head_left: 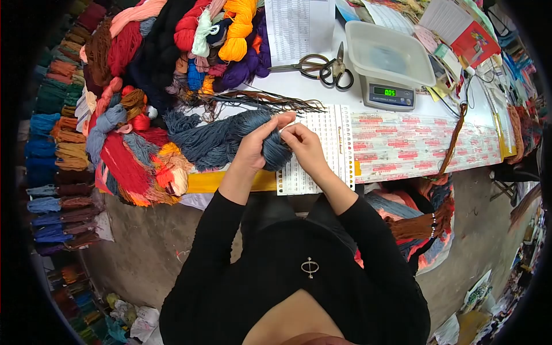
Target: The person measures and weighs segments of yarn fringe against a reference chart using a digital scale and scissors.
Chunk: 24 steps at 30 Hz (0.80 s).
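Observation:
A thick hank of slate-blue yarn [210,140] lies across the table's front, its right end looped up in my hands. My left hand [256,142] wraps round that end, thumb and fingers closed on the strands. On the right side of the loop, my right hand [303,146] pinches at the yarn with thumb and forefinger; a small white bit shows at the fingertips, too small to name. Under both hands lies a white card with rows of punched holes [342,146]. Dark loose threads [264,99] stretch behind the hank.
Colourful yarn skeins [129,49] are heaped on the left. Scissors [337,72] lie behind my hands, near a printed sheet [300,29]. A digital scale [388,95] reading 0.05 carries a clear plastic tub [391,54]. More yarn [417,221] hangs below the table's right edge.

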### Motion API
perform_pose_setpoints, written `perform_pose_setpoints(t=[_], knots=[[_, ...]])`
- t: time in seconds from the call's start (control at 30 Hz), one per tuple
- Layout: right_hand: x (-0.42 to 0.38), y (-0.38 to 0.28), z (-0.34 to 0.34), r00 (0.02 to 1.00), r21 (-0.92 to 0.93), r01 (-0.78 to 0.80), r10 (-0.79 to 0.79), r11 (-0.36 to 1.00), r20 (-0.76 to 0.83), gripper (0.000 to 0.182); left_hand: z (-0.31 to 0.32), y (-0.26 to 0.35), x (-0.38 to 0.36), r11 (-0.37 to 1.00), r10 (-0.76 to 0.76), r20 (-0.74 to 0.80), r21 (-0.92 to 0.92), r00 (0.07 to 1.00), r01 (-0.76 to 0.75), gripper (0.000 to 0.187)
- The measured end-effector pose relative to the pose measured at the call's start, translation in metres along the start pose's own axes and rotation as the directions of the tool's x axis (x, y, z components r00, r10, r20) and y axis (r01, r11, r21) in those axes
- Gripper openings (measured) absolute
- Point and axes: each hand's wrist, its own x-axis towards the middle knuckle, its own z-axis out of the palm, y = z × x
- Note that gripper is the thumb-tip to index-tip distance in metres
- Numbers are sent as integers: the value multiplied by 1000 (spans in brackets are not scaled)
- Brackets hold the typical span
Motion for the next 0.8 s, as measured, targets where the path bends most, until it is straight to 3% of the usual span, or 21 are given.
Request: perform_pose_setpoints(t=[0.07, 0.13, 0.17, 0.2, 0.23, 0.27, 0.33, 0.37, 0.4, 0.43, 0.47, 0.53, 0.57, 0.6, 0.63, 0.67, 0.7, 0.73, 0.77, 0.8], knots=[[1, -1, -4, 997, -119, 69, -71, 990, -8, 6, -1, 0, 0, 1000, 25, -28, 1, 999, -25, 36], [1, -7, -11, 987, -61, 159, -161, 985, -18, 3, -5, 3, 1, 999, 31, -90, -34, 995, -34, 36], [2, -11, -15, 979, -31, 203, -204, 979, -25, 3, -5, 7, 0, 999, 47, -208, -15, 977, -51, 35], [3, -16, -25, 998, 213, 45, -37, 976, -42, 8, -21, 8, 4, 998, 28, -167, -43, 986, -36, 34], [0, -43, -35, 996, 532, -18, 60, 847, -63, 12, -29, 20, 1, 1000, -25, -139, 7, 990, 27, 32], [2, -49, -65, 996, 720, 62, -84, 691, -6, 16, -38, 34, -5, 995, -80, -115, 57, 990, 87, 31], [-1, -52, -139, 976, 744, 213, -107, 633, -189, 13, -63, 64, -11, 990, -86, -318, -137, 944, 44, 32], [-6, -64, -179, 945, 702, 308, -122, 642, -303, 10, -77, 84, -18, 967, 17, -304, -237, 952, -93, 31], [-11, -76, -227, 918, 565, 363, -182, 742, -351, 9, -95, 104, -27, 916, 119, -300, -335, 947, -221, 31], [-20, -85, -274, 860, 407, 459, -281, 790, -426, 9, -126, 126, -40, 877, 299, -286, -294, 910, -380, 28], [-34, -88, -329, 737, 302, 520, -241, 799, -632, 10, -147, 139, -49, 807, 470, -266, -257, 842, -531, 27], [-72, -96, -420, 487, 78, 639, -324, 766, -811, 10, -124, 153, -71, 692, 572, -107, -470, 813, -548, 26], [-67, -103, -404, 435, -288, 520, -540, 804, -721, 8, -107, 152, -70, 683, 547, -67, -542, 835, -490, 28], [-55, -117, -360, 428, -620, 357, -713, 698, -556, 10, -82, 142, -64, 670, 523, -24, -607, 852, -428, 30], [-43, -120, -319, 552, -590, 295, -638, 751, -537, 12, -61, 131, -56, 656, 499, 25, -664, 866, -359, 32], [-31, -123, -278, 664, -572, 219, -550, 791, -506, 16, -60, 111, -40, 788, 482, -68, -401, 873, -467, 32], [-11, -104, -241, 760, -452, 212, -437, 867, -482, 15, -44, 95, -28, 901, 428, -175, 159, 887, -404, 30], [3, -91, -200, 841, -371, 156, -319, 916, -436, 14, -41, 75, -11, 962, 261, -171, 128, 950, -242, 25], [17, -59, -189, 892, -529, 149, -344, 836, -292, 17, -21, 57, 2, 985, 132, -180, 134, 975, -109, 26], [24, -46, -160, 944, -512, 146, -274, 847, -183, 18, -12, 35, 14, 997, 76, -139, 44, 987, -71, 28]])
